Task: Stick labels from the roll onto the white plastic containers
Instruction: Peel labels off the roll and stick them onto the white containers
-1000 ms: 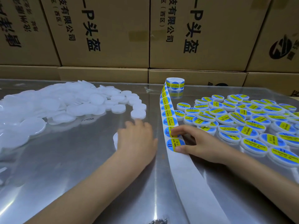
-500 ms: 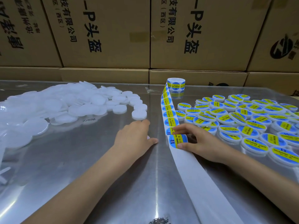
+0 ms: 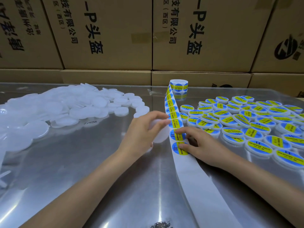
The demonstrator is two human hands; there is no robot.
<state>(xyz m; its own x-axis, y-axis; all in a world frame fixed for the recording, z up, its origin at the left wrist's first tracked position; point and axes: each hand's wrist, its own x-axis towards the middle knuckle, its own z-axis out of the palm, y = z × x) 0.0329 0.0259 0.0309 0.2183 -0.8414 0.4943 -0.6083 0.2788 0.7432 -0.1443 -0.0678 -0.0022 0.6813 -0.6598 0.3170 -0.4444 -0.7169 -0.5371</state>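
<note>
Cartons (image 3: 105, 33) of brown card stand stacked in a wall beyond both hands, at the far edge of the shiny counter (image 3: 69, 162).

Out past the left hand's fingers spreads a loose heap of unlabelled white containers (image 3: 54, 109): flat, round, lidded discs. What is inside them cannot be seen. Out past the right hand's fingers lies the finished batch, labelled containers (image 3: 256, 129), each topped with a blue and yellow sticker.

Between the hands runs the label strip (image 3: 172, 112), unwinding from the roll (image 3: 179, 86) far ahead; its bare white backing trails toward the viewer.

The left hand (image 3: 141, 134) has its fingers curled round one white container (image 3: 160, 134), held just beside the strip. It looks light, rigid and smooth, likely slippery; best held by the rim, leaving the lid bare.

The right hand (image 3: 202, 145) presses lightly curved fingertips (image 3: 178, 131) onto the nearest label (image 3: 179, 148). Labels are thin, limp and sticky, so should be lifted by one edge.
</note>
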